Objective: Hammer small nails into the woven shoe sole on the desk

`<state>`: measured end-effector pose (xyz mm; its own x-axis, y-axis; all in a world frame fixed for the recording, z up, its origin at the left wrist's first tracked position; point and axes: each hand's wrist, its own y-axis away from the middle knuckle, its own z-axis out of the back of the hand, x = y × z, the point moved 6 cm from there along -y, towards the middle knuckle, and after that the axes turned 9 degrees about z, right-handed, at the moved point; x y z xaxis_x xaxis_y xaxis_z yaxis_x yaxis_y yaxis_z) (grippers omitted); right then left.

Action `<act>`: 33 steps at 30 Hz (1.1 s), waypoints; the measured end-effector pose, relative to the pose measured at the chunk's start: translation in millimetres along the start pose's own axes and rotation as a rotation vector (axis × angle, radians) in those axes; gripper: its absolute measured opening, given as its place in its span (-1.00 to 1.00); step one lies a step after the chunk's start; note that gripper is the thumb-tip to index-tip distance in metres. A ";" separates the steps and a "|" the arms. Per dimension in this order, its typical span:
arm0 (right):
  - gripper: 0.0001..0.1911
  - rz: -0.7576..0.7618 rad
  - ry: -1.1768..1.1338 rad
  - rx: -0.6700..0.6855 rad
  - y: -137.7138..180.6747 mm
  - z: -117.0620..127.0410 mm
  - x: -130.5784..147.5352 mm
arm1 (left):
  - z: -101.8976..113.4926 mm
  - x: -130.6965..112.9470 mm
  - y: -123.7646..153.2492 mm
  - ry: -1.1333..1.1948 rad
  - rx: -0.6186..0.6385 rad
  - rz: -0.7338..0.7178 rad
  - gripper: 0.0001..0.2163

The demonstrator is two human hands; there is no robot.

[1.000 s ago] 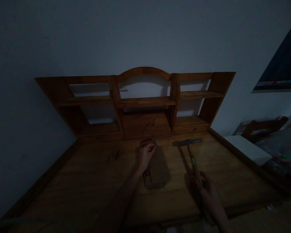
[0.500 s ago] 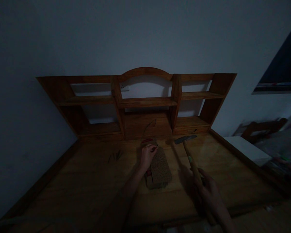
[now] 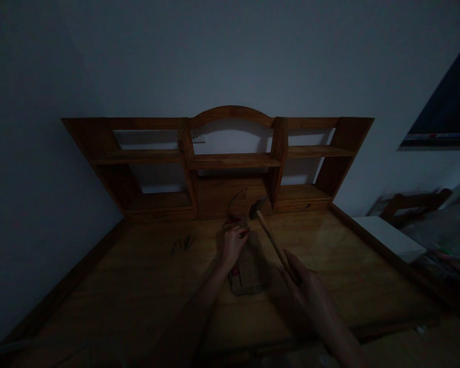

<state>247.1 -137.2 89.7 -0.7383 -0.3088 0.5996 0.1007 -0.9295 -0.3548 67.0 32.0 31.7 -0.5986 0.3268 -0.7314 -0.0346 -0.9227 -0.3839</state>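
Note:
My right hand [image 3: 301,281] is wrapped round the wooden handle of a hammer [image 3: 274,243]. The hammer's dark metal head is raised above the far end of a brown, speckled oblong piece [image 3: 255,273]. That piece lies on the wooden desktop, with red parts showing along its left side and far end; its kind is hard to tell in the dim light. At its far end my left hand [image 3: 233,245] is closed in a pinch on a tiny thin thing that looks like a nail [image 3: 249,229]. Several thin dark nail-like pieces [image 3: 183,244] lie on the desktop to the left.
Behind the desktop [image 3: 145,286] stands a wooden shelf unit [image 3: 233,162] with an arched top, against a pale wall. A thin bent wire [image 3: 232,201] rises near its middle panel. To the right are a white surface [image 3: 387,235] and a wooden chair back [image 3: 417,202].
My right hand has brought the hammer leftward, its head now over the brown piece near my left hand. My left hand keeps its pinch in nearly the same spot.

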 end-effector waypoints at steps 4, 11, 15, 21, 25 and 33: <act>-0.51 0.006 -0.006 0.030 0.0 -17.0 -0.7 | -0.3 -0.8 -0.2 0.012 0.027 0.017 -0.90; -0.51 -0.001 -0.027 0.024 -6.6 -28.5 -13.4 | -1.7 5.2 -2.5 0.034 0.014 0.087 -0.88; -0.51 0.007 -0.102 -0.024 -13.3 -13.2 -9.0 | -1.6 6.9 -3.4 0.048 -0.007 0.106 -0.89; -0.55 -0.029 -0.210 -0.045 -16.4 -1.1 -10.1 | -7.3 12.9 -2.7 0.095 -0.001 0.092 -0.89; -0.56 -0.051 -0.255 -0.030 -16.2 -4.2 -12.5 | -9.7 15.0 -2.8 0.083 0.018 0.091 -0.88; -0.55 -0.055 -0.194 -0.049 -20.7 -0.8 -12.1 | -6.1 8.4 -0.3 0.009 0.011 0.026 -0.89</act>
<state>253.4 -114.1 89.2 -0.5992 -0.2951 0.7442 0.0279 -0.9367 -0.3489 66.9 36.3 22.3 -0.5924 0.3043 -0.7460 -0.0282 -0.9332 -0.3583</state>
